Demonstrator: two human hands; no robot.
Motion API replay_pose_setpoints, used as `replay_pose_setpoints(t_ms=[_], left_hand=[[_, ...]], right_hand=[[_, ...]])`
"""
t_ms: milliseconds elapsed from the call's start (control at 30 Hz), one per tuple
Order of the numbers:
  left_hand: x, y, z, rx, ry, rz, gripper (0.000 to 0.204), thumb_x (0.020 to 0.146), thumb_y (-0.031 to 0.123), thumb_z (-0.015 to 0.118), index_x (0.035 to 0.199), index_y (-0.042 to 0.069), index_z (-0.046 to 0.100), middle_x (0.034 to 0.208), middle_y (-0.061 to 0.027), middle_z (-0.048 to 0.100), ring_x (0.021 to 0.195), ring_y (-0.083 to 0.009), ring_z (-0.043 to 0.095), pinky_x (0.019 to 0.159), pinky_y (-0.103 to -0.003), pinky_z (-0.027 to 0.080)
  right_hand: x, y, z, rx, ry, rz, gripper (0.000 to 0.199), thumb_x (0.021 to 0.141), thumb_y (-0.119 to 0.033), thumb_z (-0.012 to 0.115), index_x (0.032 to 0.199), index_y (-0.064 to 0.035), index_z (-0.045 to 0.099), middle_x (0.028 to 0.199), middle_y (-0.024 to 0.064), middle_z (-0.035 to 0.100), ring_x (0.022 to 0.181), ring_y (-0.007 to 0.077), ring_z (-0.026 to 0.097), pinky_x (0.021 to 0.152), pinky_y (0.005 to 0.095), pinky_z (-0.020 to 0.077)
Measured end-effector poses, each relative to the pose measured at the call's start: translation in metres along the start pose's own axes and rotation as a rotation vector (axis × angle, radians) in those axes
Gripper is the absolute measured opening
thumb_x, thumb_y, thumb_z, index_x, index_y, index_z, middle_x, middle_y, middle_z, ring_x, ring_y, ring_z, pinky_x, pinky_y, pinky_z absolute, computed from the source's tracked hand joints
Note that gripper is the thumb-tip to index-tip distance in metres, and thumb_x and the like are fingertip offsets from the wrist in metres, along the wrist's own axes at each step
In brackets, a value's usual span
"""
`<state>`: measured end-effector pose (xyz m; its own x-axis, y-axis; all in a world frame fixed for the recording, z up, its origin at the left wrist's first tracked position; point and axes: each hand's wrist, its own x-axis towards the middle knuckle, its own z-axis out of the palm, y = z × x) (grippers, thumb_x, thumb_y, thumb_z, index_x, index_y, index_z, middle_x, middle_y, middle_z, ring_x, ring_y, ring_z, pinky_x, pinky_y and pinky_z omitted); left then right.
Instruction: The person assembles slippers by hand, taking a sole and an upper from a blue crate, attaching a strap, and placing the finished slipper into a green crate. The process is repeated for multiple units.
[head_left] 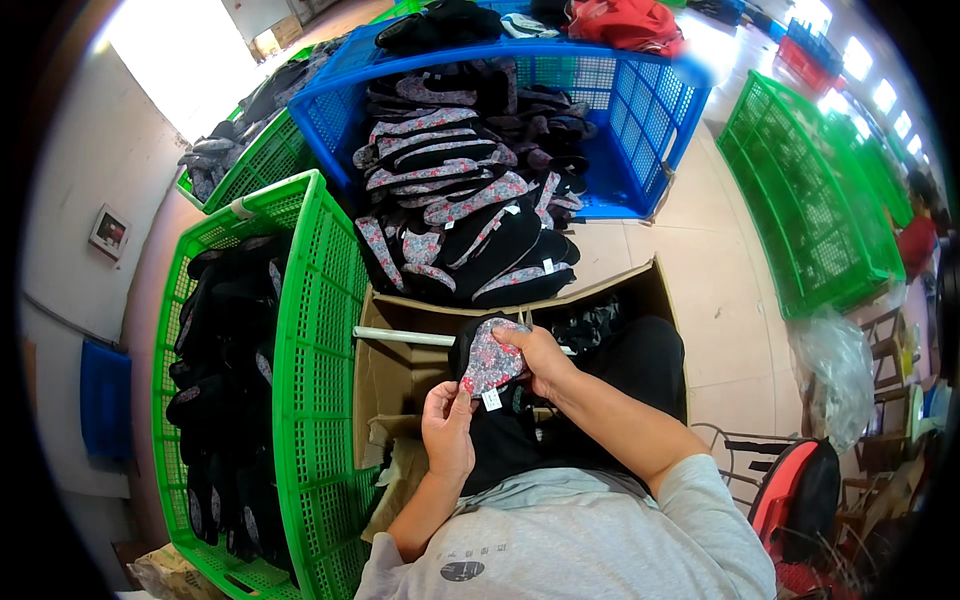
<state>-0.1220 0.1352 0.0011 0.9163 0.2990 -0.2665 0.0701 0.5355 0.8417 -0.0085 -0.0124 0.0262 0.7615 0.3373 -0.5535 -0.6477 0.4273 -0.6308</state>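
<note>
A floral piece of fabric (494, 362), grey with pink and red and black at its edge, is between my two hands over my lap. My left hand (449, 425) pinches its lower left edge, beside a small white tag (491, 400). On the upper right side my right hand (545, 362) grips it, thumb on the patterned face. A small pale pointed thing shows just above the right fingers; I cannot make out what it is. Beneath is an open cardboard box (390, 385) with a white bar (405, 336) across it.
Ahead, a blue crate (640, 130) lies open toward me, with stacked floral-and-black fabric pieces (450, 190) spilling out. A green crate (325, 370) of dark pieces stands at my left. More green crates (800, 200) and a clear plastic bag (835, 365) are on the right.
</note>
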Motion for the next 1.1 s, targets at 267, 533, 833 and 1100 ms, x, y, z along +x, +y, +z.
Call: replay_pose_setpoints(t_ms=[267,533,833,1100], left_hand=[[0.006,0.001,-0.013,-0.070,-0.014,-0.105,0.015,0.095,0.007,0.065,0.108,0.008,0.056,0.103,-0.0030,0.063,0.093,-0.0139,0.061,0.085,-0.029,0.049],[0.013,-0.004,-0.012,-0.013,0.017,-0.061,0.015,0.092,0.005,0.068,0.102,0.007,0.057,0.098,-0.0034,0.063,0.087,-0.0122,0.060,0.080,-0.025,0.048],[0.021,0.001,-0.001,0.770,0.165,0.483,0.023,0.078,-0.002,0.072,0.085,0.004,0.050,0.077,-0.0031,0.051,0.070,-0.0169,0.050,0.065,-0.030,0.041],[0.051,0.022,0.002,1.213,0.084,1.051,0.023,0.071,-0.009,0.066,0.071,0.005,0.047,0.070,-0.0115,0.046,0.067,-0.0335,0.049,0.063,-0.044,0.041]], right_hand=[[-0.005,0.010,0.004,-0.043,0.015,-0.101,0.016,0.094,-0.013,0.063,0.104,-0.0005,0.066,0.093,0.0066,0.071,0.079,0.0166,0.069,0.072,0.0335,0.0565],[-0.011,0.029,0.007,0.001,0.100,-0.302,0.017,0.092,-0.012,0.066,0.106,-0.0013,0.065,0.094,0.0036,0.069,0.082,0.0120,0.064,0.076,0.0292,0.0523],[-0.012,0.052,0.010,-0.018,0.154,-0.381,0.027,0.095,-0.019,0.066,0.114,-0.0005,0.061,0.100,0.0031,0.066,0.086,0.0094,0.059,0.077,0.0272,0.0496],[-0.044,0.052,0.002,-0.241,-0.004,-0.317,0.032,0.097,-0.027,0.063,0.116,-0.0038,0.052,0.092,0.0020,0.060,0.075,0.0069,0.053,0.066,0.0237,0.0448]])
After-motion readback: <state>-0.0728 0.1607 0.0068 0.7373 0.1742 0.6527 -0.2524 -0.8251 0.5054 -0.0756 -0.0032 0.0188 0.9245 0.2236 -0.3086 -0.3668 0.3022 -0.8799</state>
